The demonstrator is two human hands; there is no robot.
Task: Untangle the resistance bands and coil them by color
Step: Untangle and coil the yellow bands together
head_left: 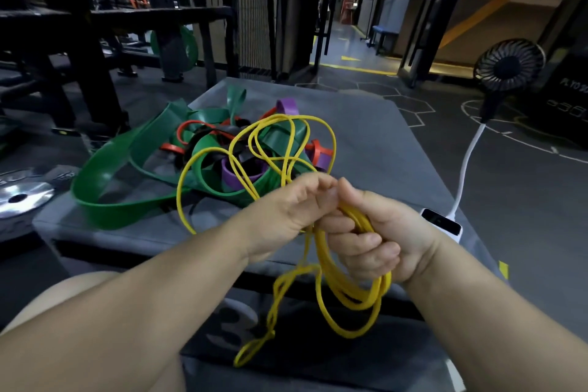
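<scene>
My right hand (375, 232) is clenched round a bundle of coils of the yellow band (323, 251); my left hand (296, 204) pinches the same band just beside my right thumb. The rest of the yellow runs up in loose loops toward 11 o'clock, over the tangled pile, and a twisted tail hangs toward 6 o'clock. I judge a snag the main risk; if I draw the next length in fast, a loop may catch the green band (105, 175) or the purple band (237, 178) beneath and drag the heap along; the twisted tail may tighten into a knot; the coils may spring loose if my grip eases. The red band (315, 149) and black band (206, 134) lie tangled in that pile on the grey padded box (381, 143); a fan (509, 68) stands at 2 o'clock, its white base (440, 221) just beside my right wrist; a weight plate (19, 197) lies at 9 o'clock.
</scene>
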